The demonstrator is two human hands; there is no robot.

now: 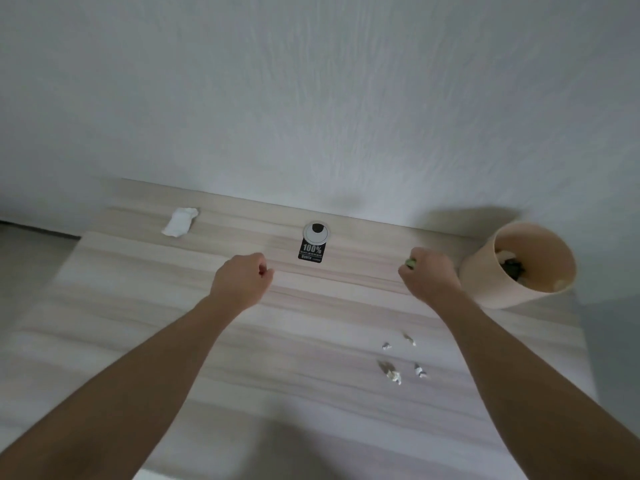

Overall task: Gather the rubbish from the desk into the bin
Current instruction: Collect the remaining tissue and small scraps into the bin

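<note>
Head view | right grip [429,276] clenched round green scrap [411,263], just beside bin [485,282] | left grip [242,279] clenched, nothing seen in it | tissue [180,221], paper bits [391,371] lie on worktop [311,341] | risk: scrap released short of rim, falls back.

The left forearm [138,368] and right forearm [519,368] are bare and reach from the near edge toward the far side, well apart. The left hand [242,278] is knuckles-up, fingers curled into a fist with nothing visible inside. The right hand [431,277] reaches about equally far, with its fingers curled round a small green scrap [411,263].
</note>
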